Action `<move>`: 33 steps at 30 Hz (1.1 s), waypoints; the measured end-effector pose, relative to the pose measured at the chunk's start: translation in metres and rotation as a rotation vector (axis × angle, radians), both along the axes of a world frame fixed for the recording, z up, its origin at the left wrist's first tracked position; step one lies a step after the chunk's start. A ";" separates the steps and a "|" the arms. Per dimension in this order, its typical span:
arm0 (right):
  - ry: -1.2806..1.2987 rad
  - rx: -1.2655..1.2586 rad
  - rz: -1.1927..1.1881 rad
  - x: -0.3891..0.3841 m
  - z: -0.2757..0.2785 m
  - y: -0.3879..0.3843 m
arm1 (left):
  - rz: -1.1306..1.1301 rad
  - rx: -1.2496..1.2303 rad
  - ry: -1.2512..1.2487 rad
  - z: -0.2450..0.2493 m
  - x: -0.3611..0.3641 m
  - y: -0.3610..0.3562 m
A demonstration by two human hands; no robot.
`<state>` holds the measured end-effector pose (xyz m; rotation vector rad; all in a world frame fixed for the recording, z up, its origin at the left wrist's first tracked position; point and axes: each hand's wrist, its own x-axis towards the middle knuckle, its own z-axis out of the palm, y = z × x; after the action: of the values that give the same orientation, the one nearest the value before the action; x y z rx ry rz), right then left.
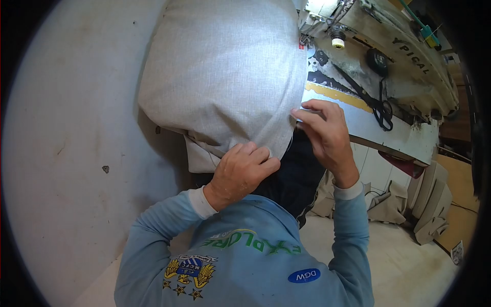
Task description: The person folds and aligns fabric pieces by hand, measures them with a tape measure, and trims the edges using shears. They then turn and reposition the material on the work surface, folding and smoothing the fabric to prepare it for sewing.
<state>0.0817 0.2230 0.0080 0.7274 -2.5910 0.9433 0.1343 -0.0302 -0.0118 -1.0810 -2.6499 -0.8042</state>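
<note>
A large piece of light grey woven fabric [225, 66] lies over the work table, bunched into folds at its near end. Its right edge runs up beside the needle area of a sewing machine [409, 56]. My left hand [243, 171] grips the near folds, its fingers curled into the cloth. At the right edge of the fabric, my right hand [327, 130] pinches the border between thumb and fingertips. The underside of the fabric and part of the left fingertips are hidden.
Black scissors [376, 102] lie on the machine bed to the right of the fabric. A dark round object [377, 62] sits near them. The white table top [71, 143] extends to the left. Beige padded pieces [432, 199] are piled at lower right.
</note>
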 end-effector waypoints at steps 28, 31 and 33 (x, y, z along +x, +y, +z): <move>0.015 0.002 -0.155 0.006 -0.009 -0.006 | -0.008 0.021 -0.065 -0.013 0.000 0.004; 0.143 0.101 -0.035 -0.003 -0.019 -0.001 | 0.002 0.055 -0.068 -0.015 0.000 0.003; 0.202 0.114 -0.018 0.000 -0.021 0.000 | -0.009 0.059 -0.081 -0.014 0.000 0.002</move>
<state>0.0819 0.2232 -0.0126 0.7836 -2.4837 0.6835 0.1341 -0.0281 -0.0257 -1.0687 -2.6700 -0.9410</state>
